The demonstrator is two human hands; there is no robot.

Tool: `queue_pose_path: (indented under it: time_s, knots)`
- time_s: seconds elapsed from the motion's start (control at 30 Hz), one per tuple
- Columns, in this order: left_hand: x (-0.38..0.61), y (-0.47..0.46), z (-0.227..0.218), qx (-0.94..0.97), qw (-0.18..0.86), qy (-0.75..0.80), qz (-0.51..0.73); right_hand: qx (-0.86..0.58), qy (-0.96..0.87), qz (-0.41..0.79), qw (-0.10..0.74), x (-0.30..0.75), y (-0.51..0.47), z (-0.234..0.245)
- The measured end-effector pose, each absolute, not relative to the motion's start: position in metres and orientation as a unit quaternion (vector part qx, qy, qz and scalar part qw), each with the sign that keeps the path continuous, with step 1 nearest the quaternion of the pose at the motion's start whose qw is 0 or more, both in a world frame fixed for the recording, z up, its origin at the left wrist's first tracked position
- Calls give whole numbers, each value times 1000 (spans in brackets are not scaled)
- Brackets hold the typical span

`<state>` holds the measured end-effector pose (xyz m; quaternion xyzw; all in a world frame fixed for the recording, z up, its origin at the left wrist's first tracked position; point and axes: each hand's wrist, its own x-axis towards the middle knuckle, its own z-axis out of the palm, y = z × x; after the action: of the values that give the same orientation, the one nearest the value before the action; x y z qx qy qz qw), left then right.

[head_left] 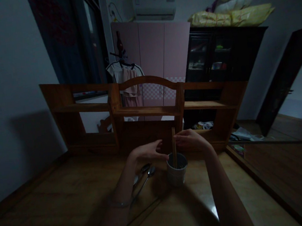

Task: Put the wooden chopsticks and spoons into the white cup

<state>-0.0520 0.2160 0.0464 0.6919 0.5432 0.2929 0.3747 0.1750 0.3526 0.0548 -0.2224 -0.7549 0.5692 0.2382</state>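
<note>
A small white cup [176, 173] stands on the wooden desk [55, 209]. Wooden chopsticks [173, 144] stand upright in it. My right hand [193, 140] hovers just right of the chopsticks' tops, fingers loosely curved toward them; whether they touch is unclear. My left hand [147, 152] hangs just left of the cup's rim, fingers spread and holding nothing. Two metal spoons [143, 173] lie on the desk under my left hand. A bracelet [120, 203] sits on my left wrist.
A wooden shelf unit [150, 109] runs along the desk's back edge. Behind it stand a pink wardrobe [158, 54], hanging clothes [128, 83] and a dark glass cabinet [215, 56] with bedding on top. The desk's right edge [255, 177] drops to the floor.
</note>
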Motion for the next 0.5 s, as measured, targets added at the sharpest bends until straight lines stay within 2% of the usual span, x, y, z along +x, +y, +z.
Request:
queue_pose_path:
  time_s: [0.1,0.2,0.3,0.4,0.5]
  knots:
    - [-60,203,61,672,272,608,324,-232,-750,569,246,181,352,58]
    - [-52,186,68,679,149,661,284,-247,-747,558,266,190,354,62]
    - [-32,160,57,715,148,660,177,-267,-738,533,317,204,359,68]
    - [-14,128,26,719,164,672,68,-288,-728,497,374,221,364,76]
    - [-10,99,-8,710,160,683,64,-293,-711,474,429,238,363,85]
